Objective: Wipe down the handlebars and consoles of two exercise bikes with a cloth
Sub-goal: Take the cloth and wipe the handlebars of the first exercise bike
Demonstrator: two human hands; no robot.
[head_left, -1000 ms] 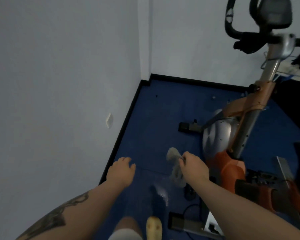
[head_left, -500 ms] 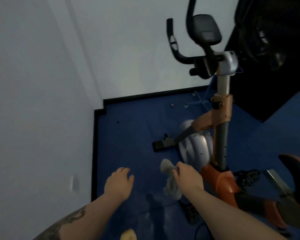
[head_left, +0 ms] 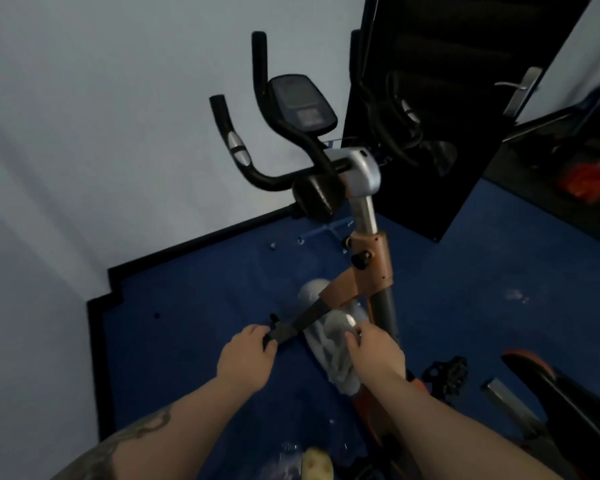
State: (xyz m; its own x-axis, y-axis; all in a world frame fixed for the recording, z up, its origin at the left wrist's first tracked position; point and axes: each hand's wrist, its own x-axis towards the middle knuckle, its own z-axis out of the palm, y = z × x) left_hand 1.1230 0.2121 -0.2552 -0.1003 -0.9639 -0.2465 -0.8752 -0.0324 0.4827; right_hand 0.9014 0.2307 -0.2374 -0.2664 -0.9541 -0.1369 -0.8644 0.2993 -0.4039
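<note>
Your right hand (head_left: 374, 355) grips the pale grey cloth (head_left: 336, 355), fingers curled round its upper end, and the rest of it hangs down below your knuckles in front of the bike's silver flywheel cover (head_left: 312, 292). Your left hand (head_left: 245, 358) is out beside it, palm down, fingers loosely curled and holding nothing; its fingertips line up with the dark front foot bar (head_left: 288, 332) of the bike, though whether they touch it I cannot tell.

The exercise bike (head_left: 368, 258) stands on the blue floor (head_left: 187, 323) towards the far corner, where the black skirting (head_left: 194, 247) meets the pale wall (head_left: 118, 116). Its grey post rises through an orange clamp to a silver head. The black handlebars (head_left: 243, 157) sweep up to the left of that head, with a silver sensor pad on the near grip. The dark console (head_left: 302, 105) sits above the head, tilted back towards you. Both are well above your hands, and the cloth is touching neither.

A dark door (head_left: 447, 98) with a metal handle stands just behind the bike on the right. At the lower right edge of the floor lies a black pedal (head_left: 447, 372), with part of an orange-and-black frame (head_left: 548, 379) beside it.
</note>
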